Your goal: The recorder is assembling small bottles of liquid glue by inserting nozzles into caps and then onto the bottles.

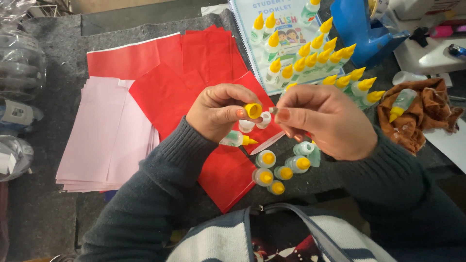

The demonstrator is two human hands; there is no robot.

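Here the left hand (218,112) holds a small glue bottle up over the bench (43,213), its grip closed round the body so that the yellow cap (253,110) faces the camera. The right hand (326,121) has thumb and forefinger pressed together on something very small and pale at the cap's side; what it is I cannot tell. Judging by this, the step in hand is work on the bottle's cap or nozzle. The next move would call for a fine, steady pinch right at the cap, with the bottle kept from turning. Below the hands stand more capped glue bottles (276,171) on the red paper sheets (165,92); others crowd a spiral-bound booklet (252,29). Pink paper sheets (104,136) lie to the left.
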